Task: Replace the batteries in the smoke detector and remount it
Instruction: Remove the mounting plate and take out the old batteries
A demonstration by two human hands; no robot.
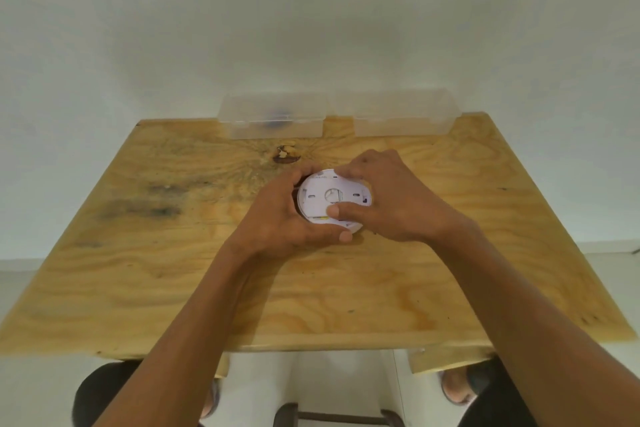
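Observation:
A round white smoke detector (322, 196) lies on the plywood table (173, 270) with its back plate facing up. My left hand (277, 222) wraps around its left and near edge, thumb along the front rim. My right hand (388, 198) covers its right side, fingers over the far rim and thumb pressed on the back plate. A small yellow mark shows at the near edge of the plate. The detector's right part is hidden under my right hand.
Two clear plastic boxes stand at the table's far edge: the left box (273, 120) holds something dark, the right box (401, 116) looks bare inside. A white wall rises behind them. My feet and a stool frame (332, 416) show below the near edge.

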